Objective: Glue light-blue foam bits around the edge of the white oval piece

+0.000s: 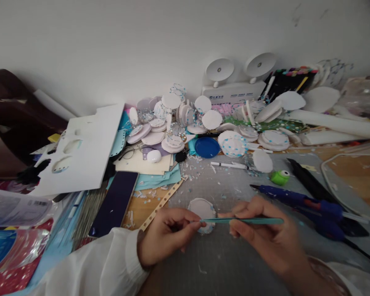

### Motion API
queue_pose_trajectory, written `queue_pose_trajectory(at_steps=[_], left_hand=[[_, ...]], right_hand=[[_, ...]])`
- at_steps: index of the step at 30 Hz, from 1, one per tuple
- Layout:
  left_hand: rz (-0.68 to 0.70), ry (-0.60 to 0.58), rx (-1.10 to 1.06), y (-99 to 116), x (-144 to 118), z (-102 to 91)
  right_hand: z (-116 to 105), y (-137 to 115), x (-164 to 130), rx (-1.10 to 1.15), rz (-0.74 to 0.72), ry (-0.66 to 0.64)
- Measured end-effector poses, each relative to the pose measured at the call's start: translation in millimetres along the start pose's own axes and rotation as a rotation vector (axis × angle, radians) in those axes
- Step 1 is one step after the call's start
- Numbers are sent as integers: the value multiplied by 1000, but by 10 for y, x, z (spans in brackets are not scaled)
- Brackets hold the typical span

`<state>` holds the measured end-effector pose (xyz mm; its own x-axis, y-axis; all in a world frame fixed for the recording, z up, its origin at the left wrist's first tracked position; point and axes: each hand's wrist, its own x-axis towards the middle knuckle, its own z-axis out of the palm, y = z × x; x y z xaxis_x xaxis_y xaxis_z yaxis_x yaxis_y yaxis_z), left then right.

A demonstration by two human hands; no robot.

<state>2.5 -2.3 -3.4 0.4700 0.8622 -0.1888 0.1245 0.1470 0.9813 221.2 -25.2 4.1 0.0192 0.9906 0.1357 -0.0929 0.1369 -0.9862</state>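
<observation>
My left hand pinches the edge of a small white round disc and holds it just above the grey cutting mat. My right hand grips thin teal tweezers whose tip points left and meets the disc near my left fingertips. Both hands are close together at the bottom centre. The lower part of the disc is hidden behind the fingers.
A heap of white discs lies at the back by the wall. A white foam board with cut holes and a dark phone are left. A blue glue gun, green punch and white pen lie right.
</observation>
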Motion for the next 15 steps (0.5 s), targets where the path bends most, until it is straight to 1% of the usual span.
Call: queue_pose_trajectory(at_steps=[2, 3, 5, 8, 10, 13, 15], left_hand=[[42, 3, 43, -19, -8, -19], [91, -9, 91, -29, -8, -34], [261, -57, 254, -43, 2, -77], [583, -131, 588, -32, 43, -154], [715, -131, 784, -7, 74, -206], [785, -91, 970, 24, 115, -276], [766, -9, 1015, 28, 139, -312]], right_hand=[[-30, -7, 31, -32, -63, 29], [-50, -8, 47, -57, -95, 32], [-93, -4, 71, -93, -154, 46], [-141, 12, 81, -108, -210, 110], [-154, 19, 71, -130, -232, 159], [-144, 15, 58, -190, -265, 187], [-125, 6, 60, -239, -301, 198]])
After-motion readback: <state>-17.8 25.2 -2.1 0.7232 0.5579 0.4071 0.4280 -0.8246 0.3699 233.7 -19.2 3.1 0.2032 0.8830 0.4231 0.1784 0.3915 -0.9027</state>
